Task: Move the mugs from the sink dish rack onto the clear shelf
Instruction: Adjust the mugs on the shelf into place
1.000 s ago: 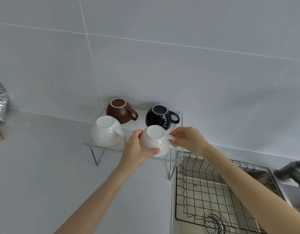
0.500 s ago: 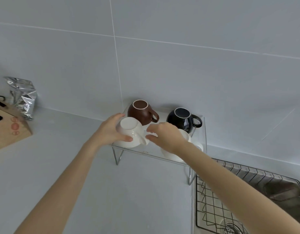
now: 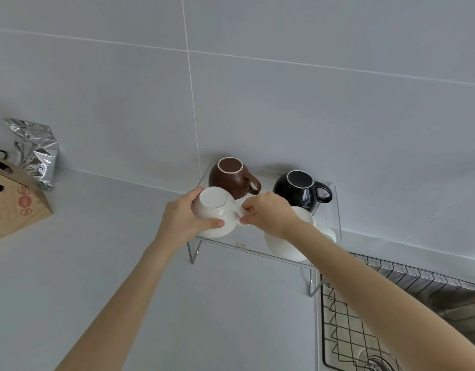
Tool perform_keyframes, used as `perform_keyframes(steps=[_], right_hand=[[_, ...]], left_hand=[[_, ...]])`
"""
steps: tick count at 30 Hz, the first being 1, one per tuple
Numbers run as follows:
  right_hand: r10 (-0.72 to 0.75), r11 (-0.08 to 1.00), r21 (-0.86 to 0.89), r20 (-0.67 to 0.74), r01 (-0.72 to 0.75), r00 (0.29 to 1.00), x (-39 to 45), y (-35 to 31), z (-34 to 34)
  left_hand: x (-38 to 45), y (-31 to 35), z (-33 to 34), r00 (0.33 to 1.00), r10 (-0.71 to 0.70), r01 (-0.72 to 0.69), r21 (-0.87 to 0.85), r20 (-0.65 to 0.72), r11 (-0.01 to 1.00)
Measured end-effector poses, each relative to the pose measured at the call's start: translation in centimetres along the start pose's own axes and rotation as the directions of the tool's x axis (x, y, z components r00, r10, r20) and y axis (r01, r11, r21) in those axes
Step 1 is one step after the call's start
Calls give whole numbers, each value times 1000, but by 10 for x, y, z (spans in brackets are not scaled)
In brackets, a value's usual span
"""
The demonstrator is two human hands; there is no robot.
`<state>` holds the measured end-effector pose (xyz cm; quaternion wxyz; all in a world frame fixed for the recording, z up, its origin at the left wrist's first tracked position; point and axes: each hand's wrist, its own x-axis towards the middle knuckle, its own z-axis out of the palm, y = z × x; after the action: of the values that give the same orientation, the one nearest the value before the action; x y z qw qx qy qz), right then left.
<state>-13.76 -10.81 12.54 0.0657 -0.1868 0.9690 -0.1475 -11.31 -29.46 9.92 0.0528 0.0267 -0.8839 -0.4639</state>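
Several mugs stand upside down on the clear shelf (image 3: 335, 210) against the wall. A brown mug (image 3: 228, 178) is at the back left and a black mug (image 3: 298, 188) at the back right. My left hand (image 3: 183, 220) wraps the body of the front-left white mug (image 3: 215, 212). My right hand (image 3: 271, 212) pinches that mug's handle. A second white mug (image 3: 282, 247) sits at the front right, partly hidden behind my right wrist.
A wire dish rack (image 3: 346, 325) lies in the sink at the lower right, with the drain (image 3: 375, 362) below it. A brown paper bag (image 3: 14, 207) and a silver foil pouch (image 3: 35, 151) stand on the counter at the far left.
Both hands left the front-right white mug on the shelf and shifted left onto the front-left white mug. The view has panned left, showing the bag and pouch.
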Motion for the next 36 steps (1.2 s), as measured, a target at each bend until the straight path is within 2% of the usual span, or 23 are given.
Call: perform_keyframes(steps=[9,13,15,17,19,21,24,28,32,36], right_hand=[[-15,999,36,-25,16,1000,2,3,3],[-18,999,47,16,17,1000,0,4,1],[-8,992,126,55,1,998,-1,7,-9],[21,974,227,-11,-18,1000,2,14,-21],[69,966,254,-110,-39,991,11,21,-29],[117,967,244,-154,-77,981,22,26,-29],[211,954,246,-139,-172,968,37,29,-19],[200,972,145,-101,-184,975,53,35,-7],[158,987,30,-99,-156,982,60,41,-6],[153,988,26,-104,-152,983,69,42,-8]], left_hand=[[-4,-5,7,999,-23,24,43,-29,999],[-4,0,2,1000,-16,15,45,26,999],[3,4,-6,996,-47,46,14,74,999],[15,7,-18,993,-76,77,-9,95,997],[33,8,-26,991,-74,77,-25,108,997],[52,9,-29,988,-61,66,-29,140,997],[81,16,-24,967,-30,52,-79,253,996],[105,19,-9,927,36,4,-106,374,994],[112,11,-3,932,69,-19,-142,357,990],[112,9,0,950,88,-43,-151,299,988]])
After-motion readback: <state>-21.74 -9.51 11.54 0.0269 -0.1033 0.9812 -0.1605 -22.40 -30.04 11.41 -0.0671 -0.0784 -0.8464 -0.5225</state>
